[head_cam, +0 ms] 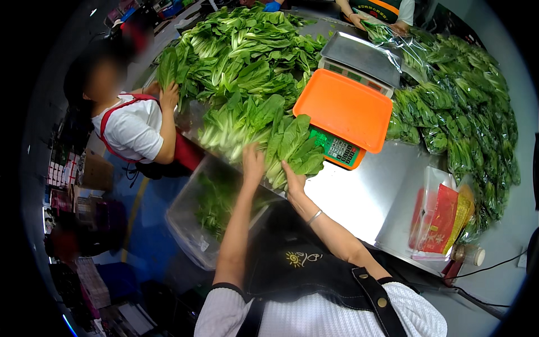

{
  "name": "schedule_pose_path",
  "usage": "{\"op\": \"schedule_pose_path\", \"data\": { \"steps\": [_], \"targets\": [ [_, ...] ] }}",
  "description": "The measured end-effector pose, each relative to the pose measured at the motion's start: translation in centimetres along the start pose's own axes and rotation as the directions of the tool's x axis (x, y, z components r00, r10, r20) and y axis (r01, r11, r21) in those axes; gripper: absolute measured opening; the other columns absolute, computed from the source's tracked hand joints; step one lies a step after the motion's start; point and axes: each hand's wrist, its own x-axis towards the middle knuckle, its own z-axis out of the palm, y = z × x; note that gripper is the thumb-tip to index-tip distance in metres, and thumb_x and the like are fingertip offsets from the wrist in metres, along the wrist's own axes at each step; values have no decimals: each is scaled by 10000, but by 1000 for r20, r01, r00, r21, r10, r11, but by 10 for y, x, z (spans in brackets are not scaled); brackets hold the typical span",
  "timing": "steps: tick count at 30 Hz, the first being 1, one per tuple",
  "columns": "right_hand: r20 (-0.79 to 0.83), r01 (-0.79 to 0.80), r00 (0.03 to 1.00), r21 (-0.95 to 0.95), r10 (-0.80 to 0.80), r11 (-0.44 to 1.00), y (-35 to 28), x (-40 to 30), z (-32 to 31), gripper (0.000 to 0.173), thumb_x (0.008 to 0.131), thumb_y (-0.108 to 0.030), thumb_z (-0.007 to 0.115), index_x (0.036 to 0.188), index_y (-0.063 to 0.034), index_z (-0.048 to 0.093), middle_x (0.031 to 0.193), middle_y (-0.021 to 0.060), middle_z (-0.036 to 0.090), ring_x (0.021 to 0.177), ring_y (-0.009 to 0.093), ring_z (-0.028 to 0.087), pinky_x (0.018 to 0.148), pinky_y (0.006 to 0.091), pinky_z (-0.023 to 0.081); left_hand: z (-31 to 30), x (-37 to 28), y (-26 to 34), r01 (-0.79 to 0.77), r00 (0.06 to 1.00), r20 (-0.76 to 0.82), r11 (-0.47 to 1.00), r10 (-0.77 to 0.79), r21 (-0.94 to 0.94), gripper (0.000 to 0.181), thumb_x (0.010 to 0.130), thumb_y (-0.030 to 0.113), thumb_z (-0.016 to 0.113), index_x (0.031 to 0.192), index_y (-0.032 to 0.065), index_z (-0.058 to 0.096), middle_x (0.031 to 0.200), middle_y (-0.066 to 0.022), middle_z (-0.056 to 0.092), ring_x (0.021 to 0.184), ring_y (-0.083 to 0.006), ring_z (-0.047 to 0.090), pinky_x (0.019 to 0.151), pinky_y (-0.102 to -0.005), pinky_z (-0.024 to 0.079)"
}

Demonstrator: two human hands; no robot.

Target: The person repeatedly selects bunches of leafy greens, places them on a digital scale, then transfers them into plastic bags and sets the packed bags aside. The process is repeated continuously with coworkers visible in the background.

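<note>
My left hand (254, 162) is over the white stems of a pile of leafy greens (236, 126) at the table's near edge. It is blurred, so its grip cannot be made out. My right hand (293, 179) lies at the right side of a bunch of leafy greens (290, 147), thumb side against the stems; most of its fingers are hidden. Just right of this bunch stands a digital scale with an orange tray (343, 110) and a green keypad (334, 147). Some leaves overlap the keypad's left edge.
Below my left hand is a clear plastic bin (185, 227) holding greens. A second scale (362, 57) stands behind the orange one. Bagged greens (454, 97) cover the table's right side, with plastic packaging bags (442, 219) nearer. Co-workers stand at the left (134, 126) and far side.
</note>
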Motion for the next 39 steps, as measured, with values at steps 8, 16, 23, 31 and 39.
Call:
{"op": "schedule_pose_path", "data": {
  "steps": [8,16,23,31,39],
  "targets": [
    [-38,42,998,10,-42,999,4,1,-4,685,770,-211,737,1294,42,376,1260,125,483,1125,218,477,957,301,377,-1,17,50,146,983,-175,845,-63,514,569,696,140,745,1150,0,431,1067,-166,443,1054,-355,442,816,-412,419],
    [14,31,999,132,-33,991,11,2,-8,709,773,-152,726,1326,42,327,1314,136,444,1159,233,459,975,308,364,22,22,13,-141,978,-25,740,209,658,376,658,64,673,959,45,449,931,-152,500,940,-326,488,804,-451,378],
    [48,-42,998,167,35,985,-2,-4,0,617,797,-129,700,1293,42,376,1279,135,478,1120,222,490,949,313,393,5,21,35,-165,986,98,751,133,640,121,797,39,500,911,33,462,843,-159,595,877,-340,555,735,-456,460],
    [44,25,999,152,-32,988,11,3,-14,710,785,-268,712,1322,29,355,1304,134,448,1164,224,446,974,310,361,5,10,-8,161,908,381,985,-172,61,483,844,234,553,1228,-33,432,1115,-275,558,1053,-405,535,896,-434,427],
    [82,38,996,48,-42,998,-19,-14,-14,594,815,-304,684,1231,53,455,1177,127,548,1048,213,524,893,295,408,-15,23,21,402,739,631,906,-235,-133,389,782,132,527,1123,-53,494,1029,-168,589,937,-240,559,823,-346,439]
  ]
}}
